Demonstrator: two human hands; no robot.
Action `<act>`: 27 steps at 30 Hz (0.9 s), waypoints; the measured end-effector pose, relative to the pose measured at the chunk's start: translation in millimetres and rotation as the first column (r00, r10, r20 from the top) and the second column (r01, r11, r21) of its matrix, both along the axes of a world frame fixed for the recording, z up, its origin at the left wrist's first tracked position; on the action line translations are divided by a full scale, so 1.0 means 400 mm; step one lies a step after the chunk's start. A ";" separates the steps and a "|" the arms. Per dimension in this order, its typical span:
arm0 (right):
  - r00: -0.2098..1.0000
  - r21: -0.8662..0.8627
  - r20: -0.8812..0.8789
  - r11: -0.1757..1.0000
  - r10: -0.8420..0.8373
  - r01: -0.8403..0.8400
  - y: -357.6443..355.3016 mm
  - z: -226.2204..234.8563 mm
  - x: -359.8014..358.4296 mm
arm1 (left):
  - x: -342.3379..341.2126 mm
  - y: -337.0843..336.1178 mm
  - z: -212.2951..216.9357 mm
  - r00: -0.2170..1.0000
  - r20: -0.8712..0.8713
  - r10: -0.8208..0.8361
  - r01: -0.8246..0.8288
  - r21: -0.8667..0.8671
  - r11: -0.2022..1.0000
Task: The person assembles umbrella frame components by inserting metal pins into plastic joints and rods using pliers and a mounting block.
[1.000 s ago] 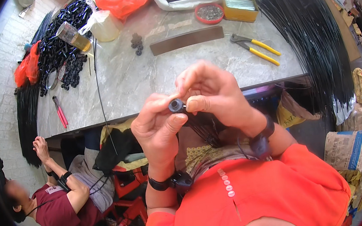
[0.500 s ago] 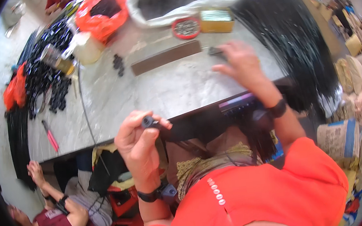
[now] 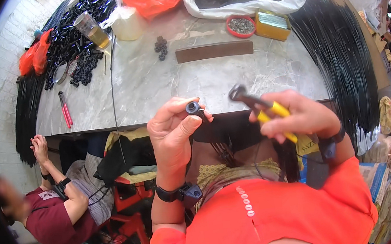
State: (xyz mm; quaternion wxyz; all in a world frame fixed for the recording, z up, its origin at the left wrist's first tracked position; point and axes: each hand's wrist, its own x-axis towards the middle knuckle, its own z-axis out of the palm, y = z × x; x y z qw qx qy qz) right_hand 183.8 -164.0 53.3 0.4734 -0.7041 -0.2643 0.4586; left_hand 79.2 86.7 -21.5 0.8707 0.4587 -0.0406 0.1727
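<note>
The left hand point(image 3: 173, 133) is closed around a small black ring-shaped cap point(image 3: 193, 107), pinched between thumb and forefinger at about 12 o'clock of the palm, just off the near edge of the grey marble table point(image 3: 153, 86). A thin black strand hangs down from the cap. The right hand point(image 3: 301, 117), at 3 o'clock of the left, is wrapped around yellow-handled pliers point(image 3: 261, 108) whose dark nose points toward 10 o'clock, near the cap but not touching it.

On the table, a brown flat bar point(image 3: 214, 51) lies at 12 o'clock of the hands, a red dish point(image 3: 241, 25) and yellow box point(image 3: 271, 24) beyond it at 1 o'clock. Red-handled pliers point(image 3: 65, 109) lie at 9 o'clock. Another seated person point(image 3: 60, 205) sits at 8 o'clock.
</note>
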 end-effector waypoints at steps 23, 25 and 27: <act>0.948 0.006 -0.081 0.952 0.307 -0.307 0.049 0.050 0.030 | 0.004 -0.020 0.013 1.000 0.014 -0.017 0.015 0.089 0.996; 0.937 -0.017 -0.106 0.941 0.333 -0.337 0.047 0.064 0.043 | 0.003 -0.026 0.018 1.000 0.012 -0.010 0.008 0.097 0.995; 0.928 -0.041 -0.127 0.933 0.350 -0.357 0.046 0.080 0.053 | 0.002 -0.032 0.020 1.000 0.013 -0.009 0.007 0.102 0.995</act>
